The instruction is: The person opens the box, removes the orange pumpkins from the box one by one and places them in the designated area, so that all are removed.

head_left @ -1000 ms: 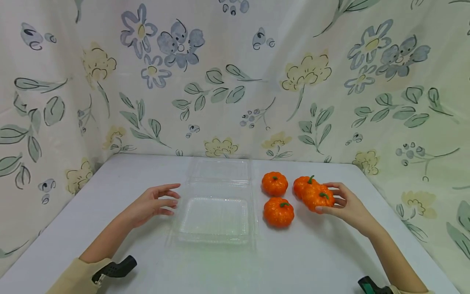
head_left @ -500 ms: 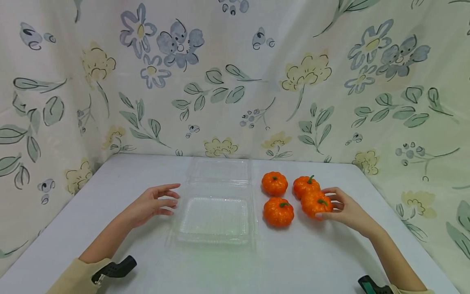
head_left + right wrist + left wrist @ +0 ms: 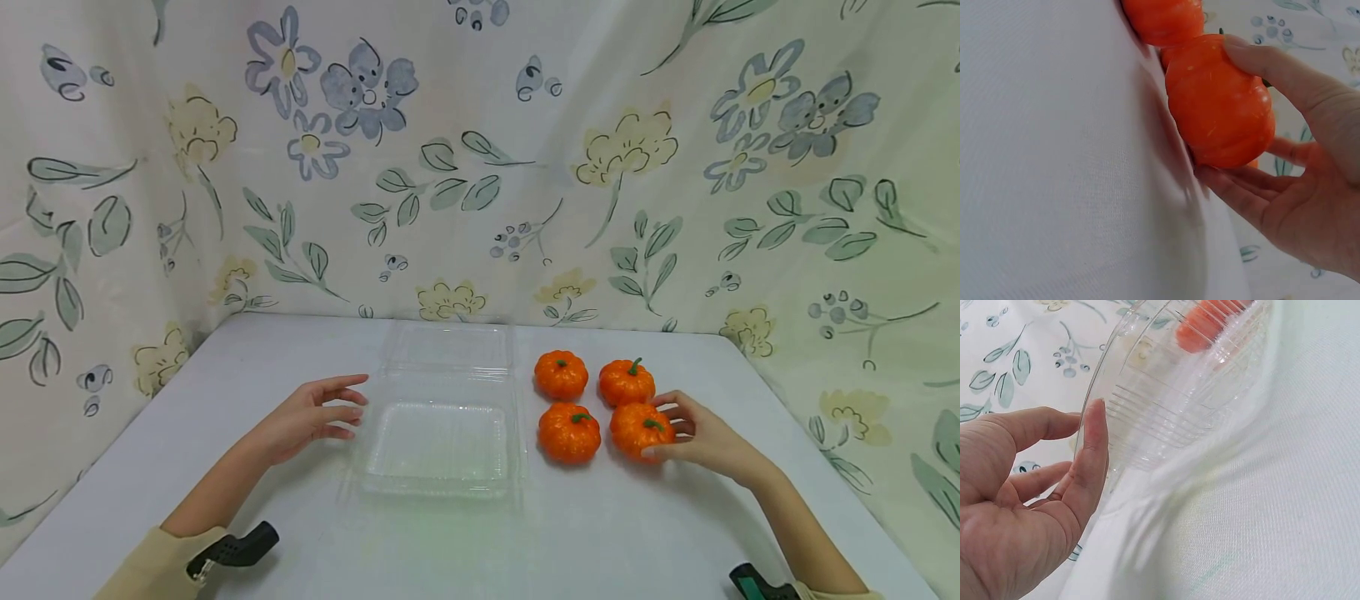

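My right hand [image 3: 701, 437] holds a small orange toy pumpkin [image 3: 636, 431] with a green stem. In the right wrist view, the thumb lies on top of this pumpkin [image 3: 1219, 106] and the fingers reach beneath its side. It sits low at the tabletop, at the near right of a two-by-two group with three other pumpkins. A clear plastic clamshell box [image 3: 435, 487] lies with its lid folded back, left of the group. Beside the box's left edge is my left hand [image 3: 303, 423], fingers relaxed and holding nothing; in the left wrist view its fingertips overlap the box rim [image 3: 1094, 381].
The other pumpkins are one at the back left [image 3: 561, 377], one at the front left [image 3: 568, 437] and one at the back right [image 3: 621, 383]. A white cloth covers the table [image 3: 600, 533]. Behind it hangs a floral curtain [image 3: 525, 208].
My right hand has brought its pumpkin toward me, slightly left and down, from in front of the back right pumpkin to the near right spot. The left hand has stayed still.
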`<action>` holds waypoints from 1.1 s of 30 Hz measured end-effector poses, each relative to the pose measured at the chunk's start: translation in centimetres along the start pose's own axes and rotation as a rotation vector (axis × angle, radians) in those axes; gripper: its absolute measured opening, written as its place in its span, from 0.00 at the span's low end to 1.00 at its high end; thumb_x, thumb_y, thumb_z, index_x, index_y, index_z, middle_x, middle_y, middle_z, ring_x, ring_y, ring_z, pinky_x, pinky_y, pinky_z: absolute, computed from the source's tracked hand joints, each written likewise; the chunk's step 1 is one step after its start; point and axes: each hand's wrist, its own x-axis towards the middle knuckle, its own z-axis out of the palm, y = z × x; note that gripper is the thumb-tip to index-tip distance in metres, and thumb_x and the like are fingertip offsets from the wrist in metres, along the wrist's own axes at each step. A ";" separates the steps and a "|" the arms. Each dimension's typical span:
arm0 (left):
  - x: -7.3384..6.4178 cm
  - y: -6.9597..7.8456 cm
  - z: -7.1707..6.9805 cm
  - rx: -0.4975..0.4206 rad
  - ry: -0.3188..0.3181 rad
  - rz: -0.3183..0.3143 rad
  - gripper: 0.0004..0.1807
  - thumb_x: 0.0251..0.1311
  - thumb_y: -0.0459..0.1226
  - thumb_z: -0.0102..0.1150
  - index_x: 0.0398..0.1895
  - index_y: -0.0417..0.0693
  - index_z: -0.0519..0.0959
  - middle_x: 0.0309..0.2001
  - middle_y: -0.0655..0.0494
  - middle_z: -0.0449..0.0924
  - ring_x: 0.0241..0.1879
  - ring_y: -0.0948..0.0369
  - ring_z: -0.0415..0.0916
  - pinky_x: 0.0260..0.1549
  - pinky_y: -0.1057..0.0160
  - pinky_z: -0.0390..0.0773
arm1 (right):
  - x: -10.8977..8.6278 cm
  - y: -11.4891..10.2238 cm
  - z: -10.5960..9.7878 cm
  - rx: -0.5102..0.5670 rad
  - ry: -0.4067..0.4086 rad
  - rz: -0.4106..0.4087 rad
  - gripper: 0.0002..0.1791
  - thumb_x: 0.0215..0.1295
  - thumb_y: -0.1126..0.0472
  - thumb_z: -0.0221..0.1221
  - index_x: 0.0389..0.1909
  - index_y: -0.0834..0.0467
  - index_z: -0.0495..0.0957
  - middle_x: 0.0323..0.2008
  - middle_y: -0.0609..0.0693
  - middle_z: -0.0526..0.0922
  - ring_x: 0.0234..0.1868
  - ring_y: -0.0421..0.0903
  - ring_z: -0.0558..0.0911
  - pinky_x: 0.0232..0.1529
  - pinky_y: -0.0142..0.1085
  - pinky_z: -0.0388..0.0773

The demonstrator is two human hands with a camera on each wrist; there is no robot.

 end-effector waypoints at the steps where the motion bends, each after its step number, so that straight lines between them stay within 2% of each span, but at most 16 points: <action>1: 0.0 0.0 0.0 -0.002 0.002 -0.004 0.41 0.74 0.33 0.62 0.82 0.30 0.53 0.61 0.34 0.72 0.47 0.58 0.82 0.46 0.63 0.88 | 0.0 0.0 0.0 0.000 -0.005 0.001 0.40 0.62 0.56 0.75 0.68 0.65 0.65 0.62 0.67 0.77 0.58 0.58 0.83 0.58 0.50 0.85; 9: 0.1 -0.1 0.0 0.002 0.000 0.000 0.41 0.74 0.33 0.61 0.82 0.30 0.53 0.61 0.32 0.72 0.47 0.58 0.82 0.46 0.63 0.88 | -0.1 0.0 0.2 -0.005 -0.026 -0.001 0.39 0.61 0.56 0.76 0.66 0.64 0.66 0.60 0.64 0.79 0.56 0.55 0.82 0.55 0.42 0.85; 12: 0.1 -0.1 0.0 0.003 -0.003 0.005 0.40 0.74 0.33 0.61 0.82 0.30 0.53 0.62 0.31 0.71 0.47 0.58 0.82 0.46 0.62 0.88 | -0.1 0.1 0.2 -0.004 -0.030 -0.005 0.39 0.61 0.56 0.76 0.66 0.64 0.67 0.60 0.64 0.79 0.56 0.54 0.83 0.52 0.33 0.83; 15: 0.1 -0.1 0.0 0.002 -0.004 0.004 0.40 0.74 0.33 0.61 0.82 0.29 0.52 0.61 0.31 0.71 0.47 0.58 0.82 0.46 0.62 0.88 | 0.0 0.3 0.2 -0.004 -0.035 -0.009 0.39 0.61 0.56 0.76 0.66 0.64 0.67 0.61 0.64 0.79 0.56 0.55 0.83 0.50 0.30 0.82; 25: 0.1 -0.1 -0.1 0.003 -0.005 0.005 0.40 0.74 0.33 0.60 0.82 0.30 0.52 0.62 0.31 0.71 0.48 0.58 0.82 0.46 0.63 0.88 | 0.0 0.5 0.0 -0.018 -0.058 -0.012 0.39 0.61 0.55 0.75 0.67 0.64 0.68 0.61 0.63 0.79 0.58 0.55 0.81 0.53 0.36 0.83; 30: 0.1 -0.2 -0.1 0.005 -0.008 0.013 0.40 0.74 0.33 0.61 0.82 0.30 0.53 0.62 0.32 0.71 0.47 0.58 0.82 0.47 0.62 0.88 | -0.1 0.6 -0.1 -0.014 -0.067 -0.017 0.39 0.61 0.55 0.75 0.68 0.63 0.68 0.61 0.62 0.78 0.58 0.55 0.80 0.52 0.33 0.82; 33: 0.1 -0.2 -0.1 0.005 -0.008 0.014 0.40 0.74 0.33 0.61 0.82 0.30 0.53 0.61 0.32 0.71 0.47 0.59 0.82 0.46 0.62 0.88 | -0.1 0.7 -0.1 -0.015 -0.076 -0.022 0.39 0.62 0.55 0.75 0.68 0.63 0.67 0.62 0.63 0.78 0.59 0.55 0.80 0.53 0.36 0.83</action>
